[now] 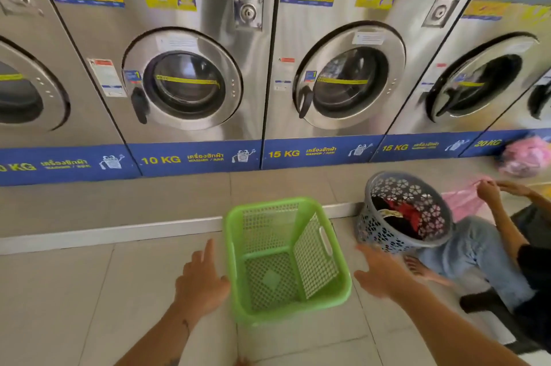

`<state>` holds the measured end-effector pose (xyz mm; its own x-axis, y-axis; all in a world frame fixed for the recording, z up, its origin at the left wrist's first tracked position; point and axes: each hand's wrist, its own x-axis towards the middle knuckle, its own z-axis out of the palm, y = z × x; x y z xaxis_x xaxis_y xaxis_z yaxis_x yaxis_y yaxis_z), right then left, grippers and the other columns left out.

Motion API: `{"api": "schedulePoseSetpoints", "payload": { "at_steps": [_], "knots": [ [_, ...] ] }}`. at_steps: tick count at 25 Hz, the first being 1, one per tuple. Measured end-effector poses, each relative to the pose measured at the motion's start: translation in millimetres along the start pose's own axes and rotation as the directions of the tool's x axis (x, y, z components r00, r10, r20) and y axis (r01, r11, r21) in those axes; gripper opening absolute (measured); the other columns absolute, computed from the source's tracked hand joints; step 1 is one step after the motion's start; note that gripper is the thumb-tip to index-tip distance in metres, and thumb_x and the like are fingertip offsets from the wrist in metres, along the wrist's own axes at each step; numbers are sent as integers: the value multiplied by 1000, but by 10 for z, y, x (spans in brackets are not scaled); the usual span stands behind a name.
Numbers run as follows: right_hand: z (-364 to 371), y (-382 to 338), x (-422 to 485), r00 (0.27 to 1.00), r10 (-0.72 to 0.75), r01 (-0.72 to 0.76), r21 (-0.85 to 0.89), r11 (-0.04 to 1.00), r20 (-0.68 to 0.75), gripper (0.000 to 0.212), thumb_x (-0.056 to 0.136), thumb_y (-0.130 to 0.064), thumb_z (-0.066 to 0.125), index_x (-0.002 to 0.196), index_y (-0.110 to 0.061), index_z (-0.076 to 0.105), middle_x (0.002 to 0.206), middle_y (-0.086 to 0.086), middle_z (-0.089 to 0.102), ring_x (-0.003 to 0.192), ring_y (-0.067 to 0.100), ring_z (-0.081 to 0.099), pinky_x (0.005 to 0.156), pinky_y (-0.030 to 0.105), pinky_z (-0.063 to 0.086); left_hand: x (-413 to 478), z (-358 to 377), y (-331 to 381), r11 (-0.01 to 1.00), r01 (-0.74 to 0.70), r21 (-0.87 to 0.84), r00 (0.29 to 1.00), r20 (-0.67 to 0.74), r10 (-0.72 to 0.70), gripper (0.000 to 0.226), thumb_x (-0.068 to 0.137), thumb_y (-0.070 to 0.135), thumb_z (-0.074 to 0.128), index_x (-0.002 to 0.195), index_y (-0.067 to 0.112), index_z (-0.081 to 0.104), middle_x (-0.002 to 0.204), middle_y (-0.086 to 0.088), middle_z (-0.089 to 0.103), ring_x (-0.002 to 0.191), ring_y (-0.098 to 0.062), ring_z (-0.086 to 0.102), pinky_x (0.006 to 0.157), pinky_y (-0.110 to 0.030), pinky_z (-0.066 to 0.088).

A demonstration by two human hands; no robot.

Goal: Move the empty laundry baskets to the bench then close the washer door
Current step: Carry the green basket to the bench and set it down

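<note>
Two hands, left [199, 279] and right [380, 274], spread empty beside the upright green basket [286, 258].

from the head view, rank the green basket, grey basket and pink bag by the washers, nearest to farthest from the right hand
1. green basket: on the floor just left of the right hand, between both hands.
2. grey basket: tilted, clothes inside, beyond the hand and slightly right.
3. pink bag: far right, against the washer base.
</note>
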<state>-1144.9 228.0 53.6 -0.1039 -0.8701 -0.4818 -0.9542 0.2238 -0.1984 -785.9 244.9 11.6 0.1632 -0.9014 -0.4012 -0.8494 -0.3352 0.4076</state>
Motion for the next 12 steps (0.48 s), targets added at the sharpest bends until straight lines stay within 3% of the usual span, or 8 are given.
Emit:
{"api": "schedulePoseSetpoints", "payload": {
  "at_steps": [2,7,12],
  "knots": [
    [7,76,335,999,14,-14,6,1000,47,68,88,-29,57,150,-26,29,155,6,34,139,28,35,114,43,33,240,86,27,996,-7,88,999,41,4,90,81,37,50,153,28,-4,157,-8,18,136,-31,32,106,-46,36],
    [357,177,1325,993,68,-73,40,997,99,67,87,-17,58,148,-25,31,152,9,40,135,31,41,109,45,37,908,579,-27,984,29,174,997,67,-42,85,82,31,50,153,25,4,157,-9,16,134,-32,34,105,-45,36],
    [1106,254,2263,993,69,-81,126,989,100,84,75,8,54,149,-24,32,154,8,36,135,34,41,100,43,44,1546,1480,-343,971,120,207,988,71,-137,85,81,25,54,153,20,9,157,-16,17,137,-38,27,108,-49,33]
  ]
}}
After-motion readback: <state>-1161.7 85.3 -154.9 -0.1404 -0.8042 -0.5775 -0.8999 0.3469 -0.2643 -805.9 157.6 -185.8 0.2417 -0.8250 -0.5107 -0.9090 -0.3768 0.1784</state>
